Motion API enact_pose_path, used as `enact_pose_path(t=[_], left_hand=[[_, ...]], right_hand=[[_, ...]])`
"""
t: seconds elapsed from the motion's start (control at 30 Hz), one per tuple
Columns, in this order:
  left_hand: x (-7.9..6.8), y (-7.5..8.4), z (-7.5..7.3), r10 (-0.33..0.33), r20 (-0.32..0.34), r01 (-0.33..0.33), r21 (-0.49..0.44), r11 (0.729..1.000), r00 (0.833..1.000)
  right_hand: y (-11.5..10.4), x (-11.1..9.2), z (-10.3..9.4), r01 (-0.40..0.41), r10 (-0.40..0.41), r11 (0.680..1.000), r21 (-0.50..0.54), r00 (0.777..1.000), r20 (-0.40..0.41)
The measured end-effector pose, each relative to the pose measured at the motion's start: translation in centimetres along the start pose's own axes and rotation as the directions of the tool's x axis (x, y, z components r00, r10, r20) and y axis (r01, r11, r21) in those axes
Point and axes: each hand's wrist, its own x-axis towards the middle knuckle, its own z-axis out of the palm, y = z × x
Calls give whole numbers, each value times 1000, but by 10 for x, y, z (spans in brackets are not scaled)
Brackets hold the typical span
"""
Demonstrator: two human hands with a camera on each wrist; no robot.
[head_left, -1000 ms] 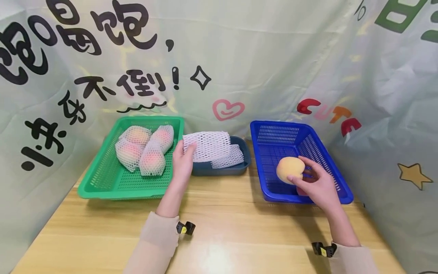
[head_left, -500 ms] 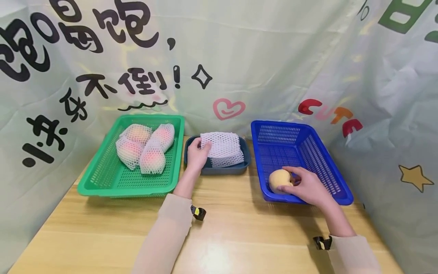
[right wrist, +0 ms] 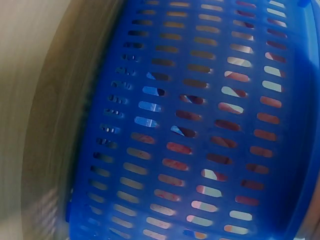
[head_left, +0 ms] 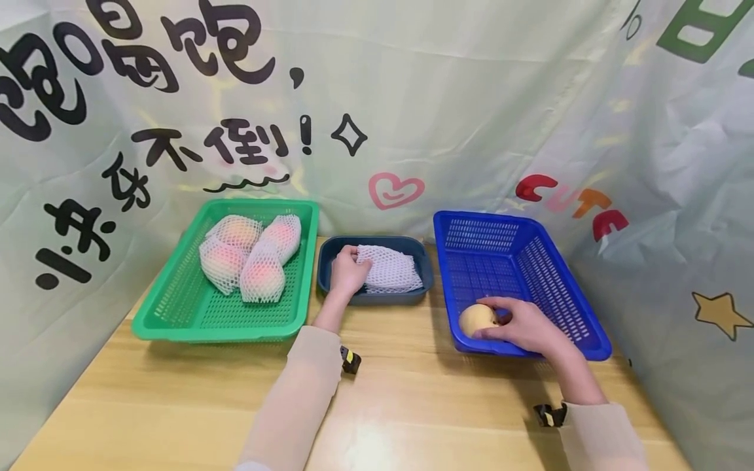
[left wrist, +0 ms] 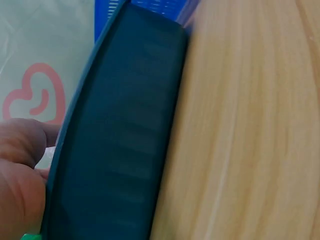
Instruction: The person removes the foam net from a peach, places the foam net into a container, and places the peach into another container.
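Note:
In the head view my left hand point(head_left: 349, 271) pinches the near-left end of a white foam fruit net point(head_left: 391, 269), which lies inside a dark blue-grey tray point(head_left: 383, 299). The tray's side wall point(left wrist: 115, 125) covers most of that work in the left wrist view. My right hand point(head_left: 527, 324) holds a pale yellow peach point(head_left: 476, 320) low in the near-left corner of the blue basket point(head_left: 443, 275), thumb on the near side and fingers over the top. Through the slotted basket wall point(right wrist: 200, 115) in the right wrist view, reddish patches show; the fingers are hidden there.
To the left stands a green basket point(head_left: 171, 271) with several net-wrapped peaches point(head_left: 262, 271). All containers sit on a wooden table point(head_left: 412, 392), close to a printed cloth backdrop point(head_left: 471, 98).
My left hand has moved right and down, bringing the raised foam net into the tray. My right hand has lowered the peach leftward, deeper into the blue basket.

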Motion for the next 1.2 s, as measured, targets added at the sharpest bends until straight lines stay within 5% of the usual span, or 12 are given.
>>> enact_pose_path(t=[0.23, 0.4, 0.67, 0.87, 1.2], left_hand=[[-2, 2, 7, -26, -45, 30, 92, 995, 999], [-3, 3, 13, -64, -87, 77, 161, 984, 994], [-3, -5, 19, 17, -232, 43, 251, 967, 973], [-4, -7, 18, 3, -168, 43, 269, 962, 986], [-3, 1, 12, -51, 17, 36, 484, 874, 999]], right_hand=[[0, -1, 1, 27, -27, 1000, 4, 1000, 2], [1, -1, 4, 110, -112, 993, -33, 991, -67], [2, -2, 7, 130, -131, 991, -21, 981, -145], [-1, -3, 6, 118, -119, 993, -18, 984, -133], [-1, -2, 6, 118, -122, 992, -41, 983, -134]])
